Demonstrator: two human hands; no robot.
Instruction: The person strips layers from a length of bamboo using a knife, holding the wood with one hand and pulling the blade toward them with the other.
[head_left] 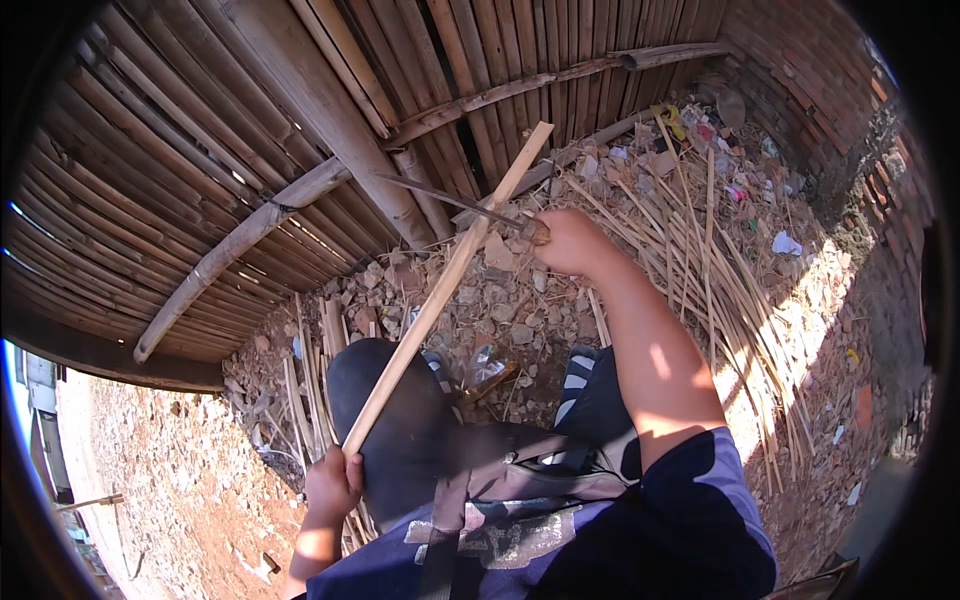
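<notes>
My left hand (332,485) is closed around the lower end of a long pale split-bamboo strip (425,318). The strip slants up and away to the right, passing over my left knee. In my right hand (572,240) is the wooden handle of a knife (432,193), its long thin dark blade pointing left. The blade crosses the strip near its upper part; whether its edge bites into the wood I cannot tell. My right arm is stretched forward, and my legs are bent beneath the strip.
Many thin bamboo strips (705,262) lie in a loose pile on the right. More strips (318,375) stand beside my left knee. Rubble (500,310) and litter cover the ground. A slatted bamboo structure (300,120) rises ahead and left; a brick wall (800,80) stands far right.
</notes>
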